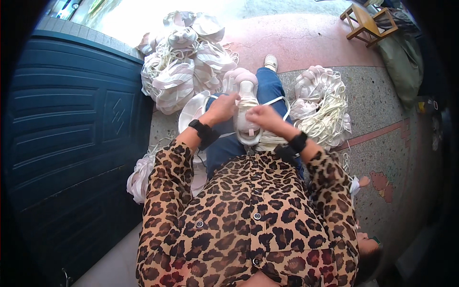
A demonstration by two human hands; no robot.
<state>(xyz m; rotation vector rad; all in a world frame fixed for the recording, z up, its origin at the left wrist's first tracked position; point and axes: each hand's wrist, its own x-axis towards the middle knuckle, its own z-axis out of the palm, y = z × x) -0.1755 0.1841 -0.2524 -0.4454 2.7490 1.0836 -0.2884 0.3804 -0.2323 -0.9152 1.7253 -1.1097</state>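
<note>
— Starting at our left: what is beside us there?

— A dark blue panelled door (71, 119), and past its edge a big heap of pale pink-and-white shoe uppers (184, 57) on the floor, with a smaller bunch (138, 177) close by our left hip.

— And our left hand?

— Our left hand (221, 109) is over our lap, fingers curled and closed on the left side of the white shoe (247, 117), near its upper part. A black wristband (201, 130) sits just behind it.

— How does the shoe lie?

— It rests on our blue-jeaned thigh (267, 86), long axis running away from our body, one end toward our belly and the other pointing up the leg toward our foot. It sits between the two hands, touching both.

— The right hand?

— Our right hand (263, 115) is closed on the shoe's right side, pinching what looks like the white lace (279, 101) that loops out to the right. We cannot tell exactly which fingers grip it. Both hands are equally near; the shoe lies dead centre, just ahead of each.

— Further right?

— Another pile of white uppers and cords (322, 103) on the speckled floor (382, 105), and a small wooden stool (366, 21) at the far right corner.
</note>
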